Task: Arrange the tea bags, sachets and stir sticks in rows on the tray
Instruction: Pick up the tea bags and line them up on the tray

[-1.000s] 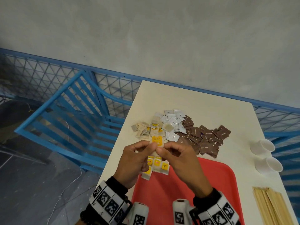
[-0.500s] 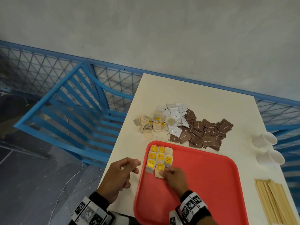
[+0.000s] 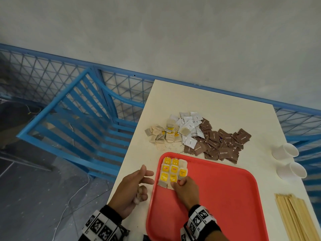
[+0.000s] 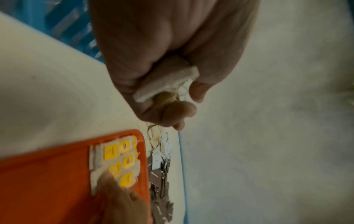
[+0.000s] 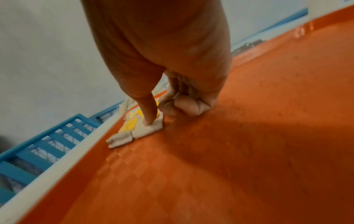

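Right hand (image 3: 186, 190) presses one fingertip (image 5: 148, 121) on a tea bag (image 3: 173, 180) in the tray (image 3: 225, 197) corner block. Left hand (image 3: 129, 190) clutches spare bags (image 4: 166, 80). Risk: sliding finger drags neighbours, skewing rows.

Both hands bare, no gloves or rings seen. Left hand (image 3: 129, 190) and right hand (image 3: 186, 190) each come out of a dark, black-looking knit cuff (image 3: 111, 212) at the wrist. Behind each cuff sits a wide white wristband (image 3: 199, 217) printed w/ black square fiducial-type markers; approx. 3 marker squares show on the left band (image 3: 99, 226), 2 on the right. Right band has a small red detail at its near edge (image 3: 186, 228). Below the bands, dark sleeve or strap material, partly cut off by frame edge. Wrist views show only bare skin, blurred.
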Tool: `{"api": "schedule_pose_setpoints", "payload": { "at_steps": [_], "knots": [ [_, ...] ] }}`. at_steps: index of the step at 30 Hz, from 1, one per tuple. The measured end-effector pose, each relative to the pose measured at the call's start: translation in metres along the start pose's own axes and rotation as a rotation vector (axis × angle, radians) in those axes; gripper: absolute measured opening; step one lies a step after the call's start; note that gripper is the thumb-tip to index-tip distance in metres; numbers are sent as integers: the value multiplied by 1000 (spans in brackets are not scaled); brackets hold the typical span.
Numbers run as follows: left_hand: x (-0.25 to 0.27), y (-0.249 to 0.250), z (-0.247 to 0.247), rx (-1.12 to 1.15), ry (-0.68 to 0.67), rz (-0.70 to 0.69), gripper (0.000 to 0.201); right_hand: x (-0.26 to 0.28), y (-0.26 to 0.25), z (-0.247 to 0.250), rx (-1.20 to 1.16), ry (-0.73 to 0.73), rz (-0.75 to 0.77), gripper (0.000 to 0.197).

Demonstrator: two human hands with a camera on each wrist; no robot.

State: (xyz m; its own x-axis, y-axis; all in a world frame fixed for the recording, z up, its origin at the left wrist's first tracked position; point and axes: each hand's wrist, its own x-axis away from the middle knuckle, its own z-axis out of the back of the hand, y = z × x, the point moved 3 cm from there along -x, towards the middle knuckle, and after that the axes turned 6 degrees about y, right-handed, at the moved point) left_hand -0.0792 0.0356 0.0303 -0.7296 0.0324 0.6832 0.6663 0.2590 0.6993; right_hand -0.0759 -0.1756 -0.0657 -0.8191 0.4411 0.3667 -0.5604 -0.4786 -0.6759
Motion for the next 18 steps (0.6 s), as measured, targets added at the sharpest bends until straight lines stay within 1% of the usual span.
{"api": "schedule_pose_setpoints", "payload": {
  "at_steps": [2,4,5,7,9,11,13,15,17,18],
  "knots": [
    [0,3,-8,212,-33,106,49,3,-14,13,-42,12,91,30],
    [-2,6,-18,365,-84,164,53,13,-37,34,-131,18,230,25],
    [-3,8,-24,413,-109,179,55,20,-50,48,-182,3,312,22],
    [-4,10,-37,477,-146,206,57,40,-78,74,-236,-80,508,15],
    [-4,11,-52,526,-180,232,56,59,-98,94,-166,-178,726,9],
    [-4,11,-66,549,-236,252,52,71,-104,101,2,-227,878,11],
    [-4,10,-79,539,-280,251,44,73,-104,105,132,-195,910,17],
    [-3,6,-89,527,-294,217,37,70,-102,107,198,-150,879,28],
    [-2,1,-96,516,-266,152,40,68,-101,107,246,-125,851,33],
    [-2,-1,-98,501,-255,120,44,67,-100,106,259,-112,853,30]
  ]
}}
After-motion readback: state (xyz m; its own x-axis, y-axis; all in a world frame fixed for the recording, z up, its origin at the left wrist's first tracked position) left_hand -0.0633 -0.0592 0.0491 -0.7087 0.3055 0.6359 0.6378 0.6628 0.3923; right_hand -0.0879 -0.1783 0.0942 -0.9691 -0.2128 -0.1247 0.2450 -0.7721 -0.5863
